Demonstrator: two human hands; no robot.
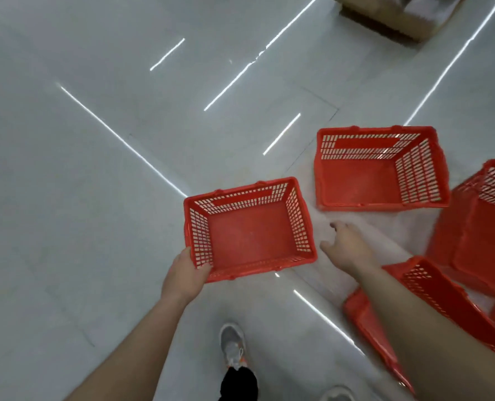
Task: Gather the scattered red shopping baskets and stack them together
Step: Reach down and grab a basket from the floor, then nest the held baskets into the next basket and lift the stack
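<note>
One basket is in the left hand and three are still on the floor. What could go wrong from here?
1. The left hand holds the carried basket by one corner only; it may tip or slip when lowered into the basket ahead.
2. The basket at the lower right lies tilted close to the grey shoe, so it could trip the person.

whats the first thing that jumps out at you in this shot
Bright red baskets on a pale grey floor. The left hand grips the near corner of an empty held basket at centre, while the open right hand reaches toward another basket standing on the floor beyond it. More baskets crowd the right edge, and one lies tipped under the right forearm.
</note>
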